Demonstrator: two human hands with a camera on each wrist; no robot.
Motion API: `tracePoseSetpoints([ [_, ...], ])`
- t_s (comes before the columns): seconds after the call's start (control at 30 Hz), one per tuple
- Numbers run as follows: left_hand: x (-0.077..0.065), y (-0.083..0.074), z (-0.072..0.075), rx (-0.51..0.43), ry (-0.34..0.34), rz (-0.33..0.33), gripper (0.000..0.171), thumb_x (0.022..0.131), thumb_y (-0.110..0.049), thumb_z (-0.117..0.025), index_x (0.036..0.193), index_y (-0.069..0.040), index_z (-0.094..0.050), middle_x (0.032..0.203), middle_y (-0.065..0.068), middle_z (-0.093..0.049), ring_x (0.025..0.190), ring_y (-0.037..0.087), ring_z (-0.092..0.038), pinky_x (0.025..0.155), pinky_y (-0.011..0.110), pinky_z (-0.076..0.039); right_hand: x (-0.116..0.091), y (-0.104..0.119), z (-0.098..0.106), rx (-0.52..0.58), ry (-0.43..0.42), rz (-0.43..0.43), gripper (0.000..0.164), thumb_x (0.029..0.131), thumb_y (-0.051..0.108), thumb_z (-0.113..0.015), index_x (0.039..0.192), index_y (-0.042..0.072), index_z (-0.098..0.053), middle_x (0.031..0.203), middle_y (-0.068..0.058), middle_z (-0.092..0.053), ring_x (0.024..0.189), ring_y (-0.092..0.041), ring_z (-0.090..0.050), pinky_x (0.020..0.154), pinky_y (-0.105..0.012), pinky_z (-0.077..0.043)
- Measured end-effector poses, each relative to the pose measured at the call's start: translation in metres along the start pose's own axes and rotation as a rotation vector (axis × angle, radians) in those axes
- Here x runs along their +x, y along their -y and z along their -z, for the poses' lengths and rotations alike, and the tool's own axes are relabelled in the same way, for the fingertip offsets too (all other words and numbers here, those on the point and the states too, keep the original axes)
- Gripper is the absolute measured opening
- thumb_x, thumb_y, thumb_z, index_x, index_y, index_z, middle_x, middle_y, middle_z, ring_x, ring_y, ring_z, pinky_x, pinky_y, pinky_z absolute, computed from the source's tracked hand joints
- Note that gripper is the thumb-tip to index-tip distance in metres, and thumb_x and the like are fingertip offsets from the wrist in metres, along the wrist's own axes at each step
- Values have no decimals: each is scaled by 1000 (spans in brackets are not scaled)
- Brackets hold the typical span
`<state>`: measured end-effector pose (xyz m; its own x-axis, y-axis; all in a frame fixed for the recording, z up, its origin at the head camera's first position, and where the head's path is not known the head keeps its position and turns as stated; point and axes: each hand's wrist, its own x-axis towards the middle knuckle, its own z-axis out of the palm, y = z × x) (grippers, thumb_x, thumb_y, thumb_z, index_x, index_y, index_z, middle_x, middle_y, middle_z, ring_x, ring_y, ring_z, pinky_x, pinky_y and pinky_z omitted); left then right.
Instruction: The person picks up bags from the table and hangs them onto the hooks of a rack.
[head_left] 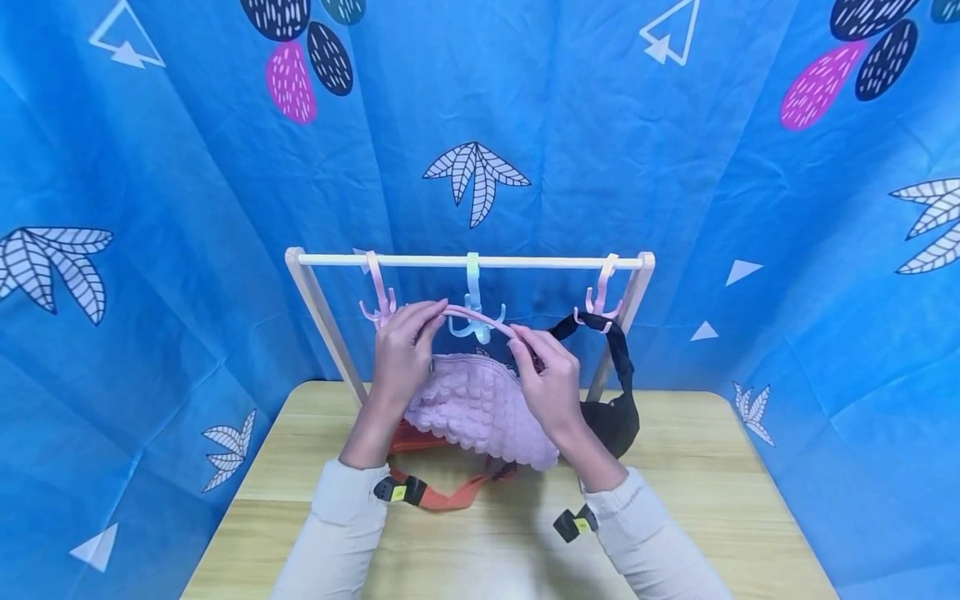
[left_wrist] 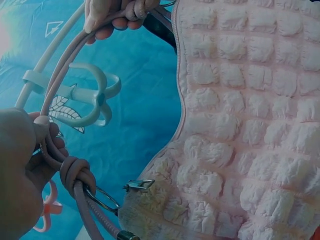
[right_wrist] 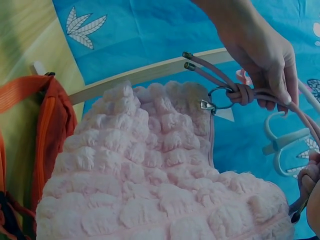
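Note:
A pale pink quilted bag (head_left: pixel 480 408) with a puffy, bubbled surface hangs from its doubled pink cord strap (head_left: pixel 480 315). My left hand (head_left: pixel 405 346) pinches the strap near its left end. Near the right end, the fingers of my right hand (head_left: pixel 547 375) pinch it too. Between both hands the cord bows slightly upward, overlapping a blue multi-prong hook (head_left: pixel 472 321) in the head view. A knot (left_wrist: pixel 77 172) and a metal ring (right_wrist: pixel 220 97) join the cord to the bag beside its zipper pull (right_wrist: pixel 206 105).
A white bar (head_left: pixel 420 262) on wooden posts carries the hooks. A pink hook (head_left: pixel 377 300) is at left; at right, another pink hook (head_left: pixel 597 308) bears a black bag (head_left: pixel 615 425) by its strap. An orange bag (head_left: pixel 450 500) lies on the wooden table (head_left: pixel 285 500) below the pink bag.

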<state>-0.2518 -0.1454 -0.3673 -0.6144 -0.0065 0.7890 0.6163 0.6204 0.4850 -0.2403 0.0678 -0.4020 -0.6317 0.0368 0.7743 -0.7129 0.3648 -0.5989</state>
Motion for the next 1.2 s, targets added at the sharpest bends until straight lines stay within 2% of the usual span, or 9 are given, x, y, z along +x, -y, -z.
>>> tracePoseSetpoints([
  [0.2, 0, 3, -4, -15, 0, 1, 25, 99, -7, -67, 122, -3, -76, 115, 18, -77, 110, 31, -75, 101, 41, -60, 0, -1, 0, 12, 10, -17, 25, 100, 16, -68, 122, 7, -76, 102, -12, -76, 73, -16, -63, 63, -9, -50],
  [0.4, 1, 4, -7, -20, -10, -5, 23, 99, -5, -67, 120, -1, -76, 113, 20, -78, 108, 35, -75, 113, 49, -51, 0, -2, -1, 16, 12, -30, 25, 101, 17, -68, 122, 7, -76, 101, -12, -76, 73, -17, -63, 63, -8, -49],
  [0.63, 1, 6, -10, -11, -7, -2, 22, 98, -4, -68, 118, -1, -77, 112, 20, -78, 108, 35, -76, 98, 44, -61, -2, -5, -2, 22, 15, -60, 24, 101, 15, -68, 122, 7, -76, 102, -12, -76, 73, -17, -62, 62, -10, -50],
  [0.97, -4, 7, -12, 2, 34, 44, 23, 99, -4, -66, 119, -3, -77, 114, 19, -78, 109, 34, -76, 96, 42, -62, -7, -7, 0, 24, 53, -129, 27, 102, 19, -67, 125, 8, -75, 104, -11, -76, 74, -16, -62, 62, -13, -52],
  [1.2, -8, 8, -13, 13, 41, 57, 23, 98, -3, -68, 119, -3, -77, 115, 18, -78, 110, 34, -75, 96, 43, -61, -10, -12, 0, 5, 60, -130, 26, 102, 18, -66, 123, 5, -75, 105, -13, -77, 77, -16, -63, 63, -13, -51],
])
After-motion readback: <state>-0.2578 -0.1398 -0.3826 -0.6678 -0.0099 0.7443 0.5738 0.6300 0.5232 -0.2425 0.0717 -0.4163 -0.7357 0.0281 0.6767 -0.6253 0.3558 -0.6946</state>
